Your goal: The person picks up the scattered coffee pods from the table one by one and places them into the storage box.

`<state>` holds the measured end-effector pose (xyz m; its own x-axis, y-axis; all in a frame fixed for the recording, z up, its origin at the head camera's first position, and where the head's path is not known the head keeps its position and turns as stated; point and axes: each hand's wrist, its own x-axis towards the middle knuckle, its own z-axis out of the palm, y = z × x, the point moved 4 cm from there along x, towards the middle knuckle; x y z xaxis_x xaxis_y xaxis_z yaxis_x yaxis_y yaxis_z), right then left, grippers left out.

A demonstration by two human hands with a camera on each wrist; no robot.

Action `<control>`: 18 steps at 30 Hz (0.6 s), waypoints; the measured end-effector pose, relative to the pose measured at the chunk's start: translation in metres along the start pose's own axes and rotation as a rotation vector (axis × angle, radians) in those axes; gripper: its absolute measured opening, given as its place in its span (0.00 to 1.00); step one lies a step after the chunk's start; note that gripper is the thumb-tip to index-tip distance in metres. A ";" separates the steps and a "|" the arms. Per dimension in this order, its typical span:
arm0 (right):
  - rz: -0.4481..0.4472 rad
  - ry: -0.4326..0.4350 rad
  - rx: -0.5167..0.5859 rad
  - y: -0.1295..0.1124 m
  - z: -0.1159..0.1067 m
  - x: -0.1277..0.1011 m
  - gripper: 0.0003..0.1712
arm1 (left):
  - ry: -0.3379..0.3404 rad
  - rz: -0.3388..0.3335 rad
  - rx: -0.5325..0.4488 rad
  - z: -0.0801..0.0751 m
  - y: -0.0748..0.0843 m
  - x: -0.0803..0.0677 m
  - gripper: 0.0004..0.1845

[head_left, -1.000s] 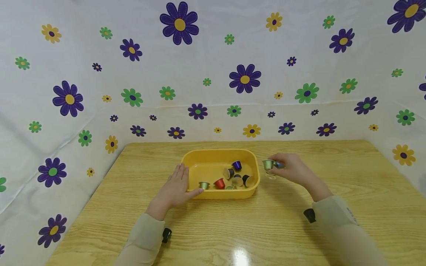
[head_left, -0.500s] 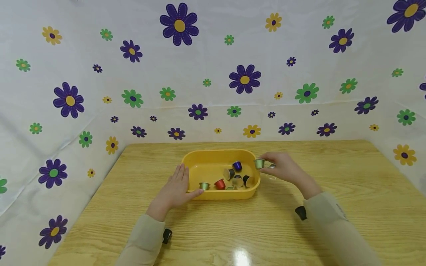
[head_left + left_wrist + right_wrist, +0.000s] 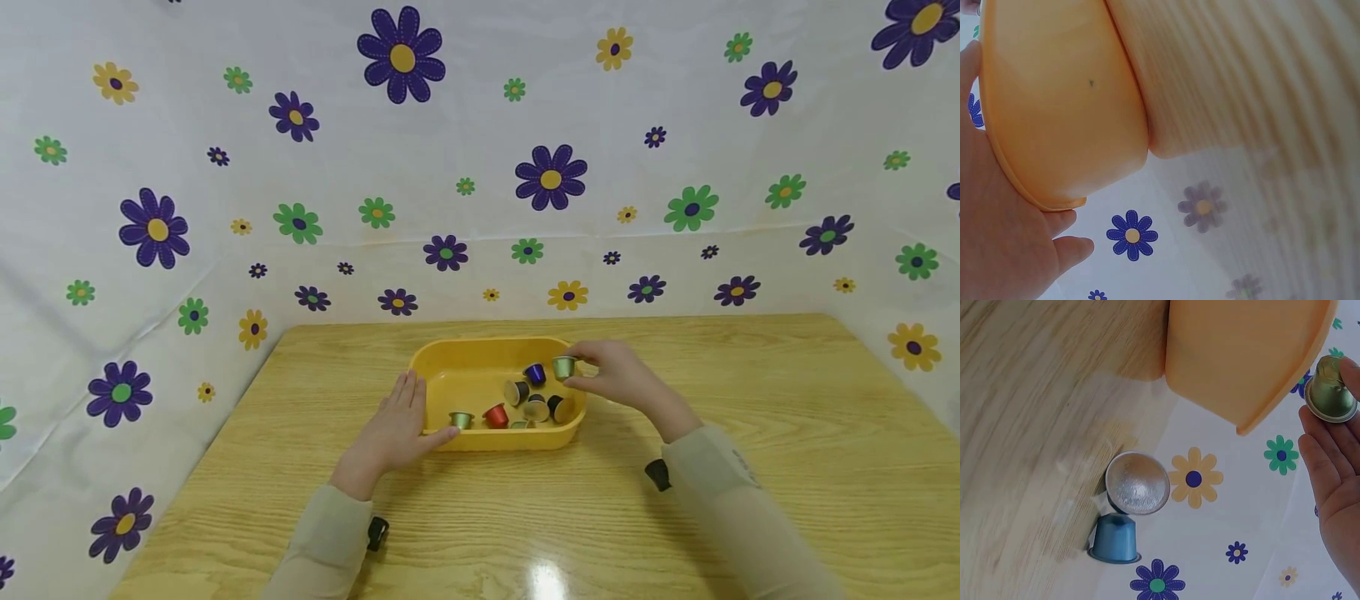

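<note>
A yellow plastic bin (image 3: 495,440) stands on the table with several coffee capsules in its right half and along its front. My left hand (image 3: 390,429) rests against the bin's left end, fingers straight along the side and thumb at the front rim. Between thumb and fingers, my right hand (image 3: 622,379) pinches a green coffee capsule (image 3: 564,368), held over the bin's right end. Inside lie a dark blue capsule (image 3: 535,373), a red capsule (image 3: 496,416), another green capsule (image 3: 461,420) and some black capsules (image 3: 516,392).
Right of the bin, the right wrist view shows a blue capsule (image 3: 1115,540) and a capsule with its silver lid (image 3: 1138,484) facing out, both on the table and hidden by my hand in the head view. A flower-print cloth (image 3: 480,133) hangs behind the wooden table (image 3: 300,358).
My right hand has moved left with the green capsule, from beside the bin to over its right end. My left hand has stayed at the bin's left end.
</note>
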<state>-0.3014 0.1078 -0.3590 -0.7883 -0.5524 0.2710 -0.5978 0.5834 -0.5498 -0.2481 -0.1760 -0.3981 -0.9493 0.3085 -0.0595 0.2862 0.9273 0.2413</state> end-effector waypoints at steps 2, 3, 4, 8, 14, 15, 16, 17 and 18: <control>-0.002 -0.008 -0.003 -0.002 0.002 0.002 0.19 | 0.000 -0.001 -0.003 0.000 0.000 0.000 0.54; -0.001 -0.011 -0.003 -0.002 0.004 0.003 0.19 | 0.000 -0.002 -0.004 0.001 0.000 0.000 0.54; 0.000 -0.015 -0.001 -0.003 0.005 0.004 0.20 | 0.000 -0.002 -0.005 0.001 0.000 0.000 0.54; 0.010 -0.026 0.008 -0.006 0.010 0.008 0.20 | 0.001 -0.003 -0.004 0.000 0.000 0.000 0.54; 0.007 -0.034 0.016 -0.009 0.016 0.014 0.19 | 0.004 -0.004 -0.009 -0.001 0.002 -0.001 0.53; 0.008 -0.036 0.021 -0.009 0.017 0.015 0.19 | 0.004 -0.004 -0.010 -0.001 0.002 -0.001 0.53; 0.006 -0.037 0.025 -0.009 0.019 0.016 0.19 | 0.004 -0.004 -0.012 -0.002 0.002 -0.001 0.53; 0.006 -0.040 0.031 -0.010 0.020 0.018 0.19 | 0.004 -0.003 -0.012 -0.002 0.002 -0.001 0.53; 0.004 -0.041 0.035 -0.010 0.022 0.019 0.18 | 0.004 -0.003 -0.014 -0.002 0.002 -0.001 0.53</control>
<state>-0.3073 0.0785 -0.3657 -0.7836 -0.5745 0.2365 -0.5886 0.5646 -0.5787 -0.2466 -0.1750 -0.3959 -0.9508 0.3047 -0.0565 0.2814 0.9252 0.2545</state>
